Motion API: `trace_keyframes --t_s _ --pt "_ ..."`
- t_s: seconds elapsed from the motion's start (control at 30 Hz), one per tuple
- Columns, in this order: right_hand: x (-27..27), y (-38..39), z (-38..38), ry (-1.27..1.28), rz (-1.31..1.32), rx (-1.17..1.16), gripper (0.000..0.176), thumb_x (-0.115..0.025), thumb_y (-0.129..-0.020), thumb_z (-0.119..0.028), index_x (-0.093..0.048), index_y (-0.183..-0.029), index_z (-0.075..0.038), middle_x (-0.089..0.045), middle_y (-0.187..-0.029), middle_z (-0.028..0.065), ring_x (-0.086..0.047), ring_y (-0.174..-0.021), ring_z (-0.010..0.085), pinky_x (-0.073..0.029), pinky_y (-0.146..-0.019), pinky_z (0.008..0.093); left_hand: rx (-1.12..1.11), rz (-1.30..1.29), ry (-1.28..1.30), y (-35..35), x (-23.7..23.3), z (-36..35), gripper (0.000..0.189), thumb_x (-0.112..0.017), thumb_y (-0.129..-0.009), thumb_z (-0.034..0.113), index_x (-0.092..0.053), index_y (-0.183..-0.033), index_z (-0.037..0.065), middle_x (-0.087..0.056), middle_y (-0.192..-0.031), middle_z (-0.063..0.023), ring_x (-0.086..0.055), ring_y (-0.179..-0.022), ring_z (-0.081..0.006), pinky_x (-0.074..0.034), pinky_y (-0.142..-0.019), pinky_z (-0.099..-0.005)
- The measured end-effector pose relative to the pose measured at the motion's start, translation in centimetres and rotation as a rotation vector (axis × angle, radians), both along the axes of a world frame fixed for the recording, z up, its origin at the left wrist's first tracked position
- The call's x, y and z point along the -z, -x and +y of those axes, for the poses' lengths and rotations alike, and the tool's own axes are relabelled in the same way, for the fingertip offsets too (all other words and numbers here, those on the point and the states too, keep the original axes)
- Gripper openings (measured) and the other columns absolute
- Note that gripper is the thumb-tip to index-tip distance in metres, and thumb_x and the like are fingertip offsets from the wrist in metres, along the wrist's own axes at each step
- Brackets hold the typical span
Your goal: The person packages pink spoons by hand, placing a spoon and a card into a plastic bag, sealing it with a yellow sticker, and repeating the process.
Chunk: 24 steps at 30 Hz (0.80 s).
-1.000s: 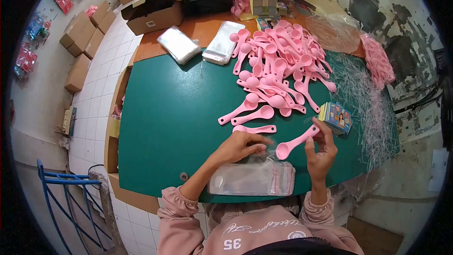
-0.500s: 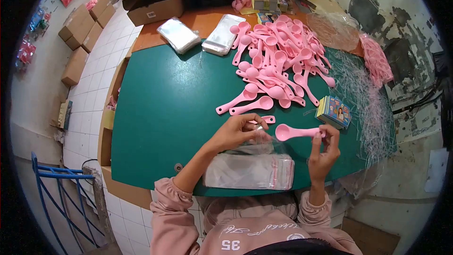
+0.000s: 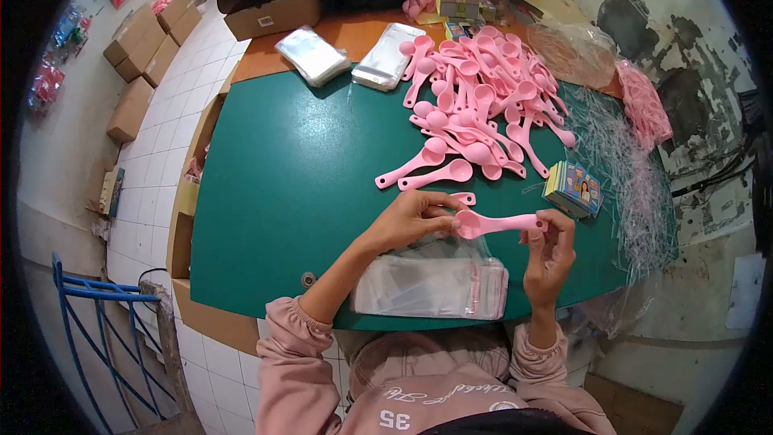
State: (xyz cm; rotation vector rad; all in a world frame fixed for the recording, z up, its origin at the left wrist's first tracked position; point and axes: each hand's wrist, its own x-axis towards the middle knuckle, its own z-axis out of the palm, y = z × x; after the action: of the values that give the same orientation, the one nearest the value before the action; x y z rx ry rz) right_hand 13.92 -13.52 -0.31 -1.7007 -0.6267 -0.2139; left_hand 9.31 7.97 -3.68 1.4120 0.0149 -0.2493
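A pink measuring spoon (image 3: 501, 224) is pinched at its handle end by my right hand (image 3: 551, 254). Its bowl points left and meets the fingertips of my left hand (image 3: 415, 221), which are closed on a clear plastic bag (image 3: 463, 247); the bag is thin and partly hidden by the hand. Just below lies a stack of clear bags (image 3: 415, 286) with adhesive flaps at the right end. Behind my left fingers, a spoon handle (image 3: 464, 199) shows, the rest of it covered.
A large heap of pink spoons (image 3: 483, 97) covers the far right of the green table (image 3: 282, 193). Beside it sits a stack of printed cards (image 3: 576, 189). Two packs of clear bags (image 3: 312, 56) lie at the back, and tangled clear plastic strands (image 3: 632, 185) along the right.
My right hand has brought the spoon slightly left, so its bowl now reaches my left fingertips at the bag. The whole view has shifted slightly.
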Motion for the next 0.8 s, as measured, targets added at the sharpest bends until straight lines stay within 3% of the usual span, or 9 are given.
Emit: trace_keyframes --t_s 0.13,0.37,0.5,0.6,0.63,0.7,0.73,0.8 --pt "-0.7 -0.2 0.4 0.079 -0.010 -0.057 0.017 -0.055 -0.086 -0.011 -0.051 -0.099 -0.001 -0.054 -0.079 0.0055 -0.056 -0.068 0.0114 -0.046 -0.061 0.0240 -0.002 -0.035 -0.027 0.2 -0.5 -0.3 0.031 -0.060 -0.083 0.011 -0.055 -0.111 -0.001 -0.062 -0.102 -0.0047 -0.059 -0.085 -0.0089 -0.048 -0.074 -0.0223" --pt "-1.5 -2.3 1.5 0.133 0.196 -0.270 0.022 -0.055 -0.084 -0.006 -0.046 -0.104 -0.001 -0.058 -0.083 0.0087 -0.058 -0.069 0.0119 -0.047 -0.061 0.0255 -0.002 -0.202 0.084 0.2 -0.7 -0.2 0.031 -0.055 -0.086 0.015 -0.055 -0.113 -0.001 -0.058 -0.110 -0.0049 -0.054 -0.097 -0.0087 -0.043 -0.085 -0.0243" --pt "-2.0 -4.0 3.5 0.163 0.223 -0.432 0.027 -0.056 -0.083 -0.004 -0.041 -0.106 -0.002 -0.061 -0.085 0.0099 -0.059 -0.072 0.0118 -0.047 -0.063 0.0253 0.009 -0.121 0.062 -0.2 -2.9 0.2 0.034 -0.051 -0.089 0.017 -0.051 -0.117 -0.001 -0.056 -0.113 -0.0062 -0.054 -0.098 -0.0110 -0.044 -0.085 -0.0254" --pt "-2.0 -6.3 5.2 0.059 0.175 -0.446 0.025 -0.057 -0.083 -0.005 -0.041 -0.102 -0.003 -0.060 -0.079 0.0075 -0.057 -0.071 0.0097 -0.045 -0.060 0.0229 -0.275 -0.200 0.121 -1.0 -4.2 0.4 0.038 -0.045 -0.092 0.025 -0.049 -0.118 -0.003 -0.059 -0.103 -0.0080 -0.058 -0.092 -0.0135 -0.047 -0.079 -0.0243" --pt "-2.1 -7.0 5.6 0.011 0.229 -0.473 0.025 -0.058 -0.083 -0.006 -0.041 -0.101 -0.003 -0.059 -0.078 0.0067 -0.056 -0.071 0.0088 -0.044 -0.059 0.0220 -0.274 -0.206 0.116 -1.1 -4.5 1.0 0.038 -0.045 -0.092 0.025 -0.049 -0.118 -0.003 -0.059 -0.103 -0.0080 -0.058 -0.092 -0.0135 -0.047 -0.079 -0.0243" --pt "-1.5 -8.1 6.2 -0.026 0.242 -0.493 0.026 -0.059 -0.082 -0.007 -0.042 -0.101 -0.004 -0.058 -0.079 0.0054 -0.054 -0.069 0.0073 -0.042 -0.059 0.0205 -0.147 0.064 0.017 -1.0 -4.6 2.8 0.041 -0.044 -0.092 0.030 -0.049 -0.115 -0.004 -0.061 -0.099 -0.0095 -0.060 -0.086 -0.0134 -0.049 -0.072 -0.0242" --pt "-1.3 -8.2 6.6 -0.032 0.217 -0.487 0.023 -0.059 -0.083 -0.009 -0.043 -0.099 -0.004 -0.058 -0.078 0.0046 -0.053 -0.068 0.0065 -0.041 -0.058 0.0199 -0.091 0.069 0.045 -1.1 -4.5 2.8 0.041 -0.044 -0.092 0.032 -0.054 -0.108 -0.005 -0.063 -0.091 -0.0088 -0.061 -0.076 -0.0128 -0.050 -0.066 -0.0245" --pt "-0.7 -8.4 6.7 -0.038 0.191 -0.476 0.020 -0.058 -0.084 -0.011 -0.045 -0.098 -0.004 -0.058 -0.077 0.0037 -0.052 -0.067 0.0057 -0.041 -0.057 0.0194 -0.151 0.025 0.014 -1.6 -3.7 2.4 0.039 -0.044 -0.092 0.031 -0.057 -0.103 -0.005 -0.063 -0.087 -0.0077 -0.060 -0.073 -0.0119 -0.049 -0.064 -0.0237"
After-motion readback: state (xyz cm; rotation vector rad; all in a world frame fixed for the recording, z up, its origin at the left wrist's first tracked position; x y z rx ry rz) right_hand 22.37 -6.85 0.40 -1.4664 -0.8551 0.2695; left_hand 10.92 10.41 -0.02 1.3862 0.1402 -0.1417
